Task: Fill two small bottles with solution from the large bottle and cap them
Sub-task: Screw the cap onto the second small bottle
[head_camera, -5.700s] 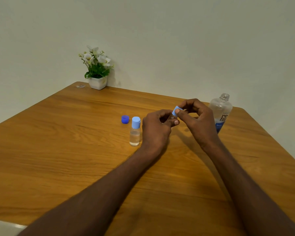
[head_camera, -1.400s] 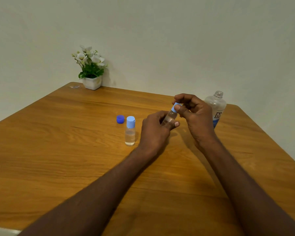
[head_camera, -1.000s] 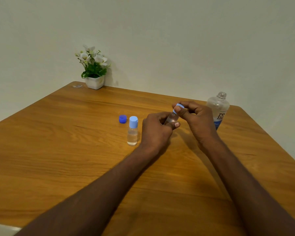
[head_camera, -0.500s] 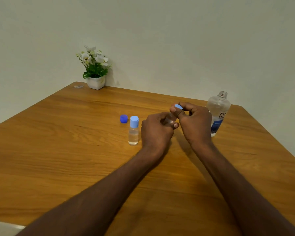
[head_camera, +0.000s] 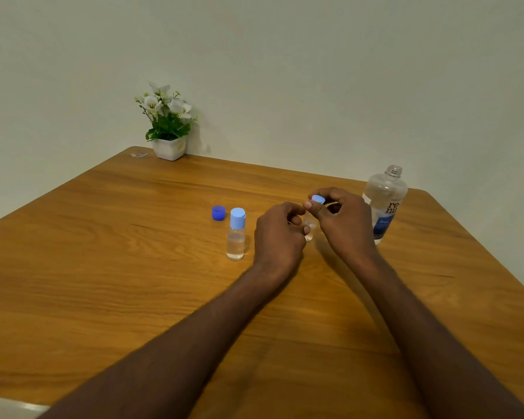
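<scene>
Capped small bottle [head_camera: 236, 234] upright; second bottle [head_camera: 309, 226] held; large bottle [head_camera: 384, 204] uncapped.

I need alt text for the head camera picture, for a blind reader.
Two hands cap a small bottle on a wooden table: left hand holds it, right hand pinches its light blue cap. Another capped bottle and an open large bottle stand nearby.

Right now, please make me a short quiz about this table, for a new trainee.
1. True or false: the large bottle has its cap on.
2. What does the right hand pinch?
3. The dark blue cap lies: A) on the table B) on the plant pot C) in the left hand

Key: 1 false; 2 the light blue cap of the small bottle between the hands; 3 A.
</scene>
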{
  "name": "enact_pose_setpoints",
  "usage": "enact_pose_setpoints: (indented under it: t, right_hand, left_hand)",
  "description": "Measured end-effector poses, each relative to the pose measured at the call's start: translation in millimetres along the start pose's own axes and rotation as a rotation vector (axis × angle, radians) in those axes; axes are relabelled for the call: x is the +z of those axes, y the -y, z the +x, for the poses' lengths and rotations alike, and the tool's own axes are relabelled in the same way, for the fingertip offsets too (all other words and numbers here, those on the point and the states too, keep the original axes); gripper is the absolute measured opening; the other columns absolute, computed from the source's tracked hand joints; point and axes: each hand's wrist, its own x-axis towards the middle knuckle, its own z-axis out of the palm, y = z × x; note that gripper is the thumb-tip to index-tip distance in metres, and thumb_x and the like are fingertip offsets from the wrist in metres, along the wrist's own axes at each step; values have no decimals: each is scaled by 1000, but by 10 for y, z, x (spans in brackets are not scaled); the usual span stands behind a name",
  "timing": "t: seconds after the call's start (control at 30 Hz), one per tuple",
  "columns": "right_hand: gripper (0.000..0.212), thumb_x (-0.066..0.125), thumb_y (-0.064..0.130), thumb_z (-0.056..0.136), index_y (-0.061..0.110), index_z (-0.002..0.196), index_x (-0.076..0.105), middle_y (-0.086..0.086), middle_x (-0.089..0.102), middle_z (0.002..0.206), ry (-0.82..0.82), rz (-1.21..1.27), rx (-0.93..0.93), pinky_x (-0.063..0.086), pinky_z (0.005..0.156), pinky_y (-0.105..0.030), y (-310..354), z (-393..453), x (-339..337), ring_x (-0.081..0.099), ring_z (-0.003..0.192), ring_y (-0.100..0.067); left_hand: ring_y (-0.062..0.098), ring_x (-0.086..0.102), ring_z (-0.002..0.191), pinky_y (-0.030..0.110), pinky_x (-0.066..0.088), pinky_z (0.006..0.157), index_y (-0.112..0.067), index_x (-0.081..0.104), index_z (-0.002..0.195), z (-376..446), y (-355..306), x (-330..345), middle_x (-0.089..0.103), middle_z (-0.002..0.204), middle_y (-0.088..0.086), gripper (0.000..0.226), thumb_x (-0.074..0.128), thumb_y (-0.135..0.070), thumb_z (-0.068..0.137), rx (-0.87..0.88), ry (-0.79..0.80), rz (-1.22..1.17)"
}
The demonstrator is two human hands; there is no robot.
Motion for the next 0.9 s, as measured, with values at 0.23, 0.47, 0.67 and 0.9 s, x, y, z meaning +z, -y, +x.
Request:
enact_pose_setpoints:
  t: [0.23, 0.47, 0.67, 0.9]
  right_hand:
    - [33, 74, 35, 94, 19, 124, 73, 6, 71, 120, 0, -67, -89, 54, 78, -20, 4, -59, 27, 63, 95, -8]
    - [28, 61, 39, 103, 17, 115, 72, 4, 68, 108, -204, -55, -250, 55, 71, -26, 75, -106, -2, 62, 85, -8]
    - [17, 59, 15, 106, 5, 106, 72, -6, 70, 97, -429, 38, -430, 45, 66, -18, 184, -138, -75, 62, 83, -15]
    - [20, 57, 16, 106, 4, 115, 69, -7, 69, 104, -304, 80, -519, 49, 68, -25, 215, -183, -34, 62, 88, -18]
  left_hand:
    - [8, 65, 97, 18, 52, 78, -17, 70, 128, -14, -20, 4, 74, 112, 0, 35, 60, -1, 99, 19, -65, 10]
    - [8, 62, 97, 10, 45, 76, -14, 66, 129, -85, -106, -32, 68, 106, -2, 41, 56, 8, 96, 51, -187, 0]
    - [8, 62, 93, 16, 50, 77, -6, 67, 118, -179, -327, -181, 68, 105, 3, 30, 55, 8, 94, 478, -279, -39]
    - [13, 65, 91, 20, 48, 68, 0, 69, 111, -26, -535, -895, 69, 103, 5, 18, 58, 7, 98, 765, -400, -72]
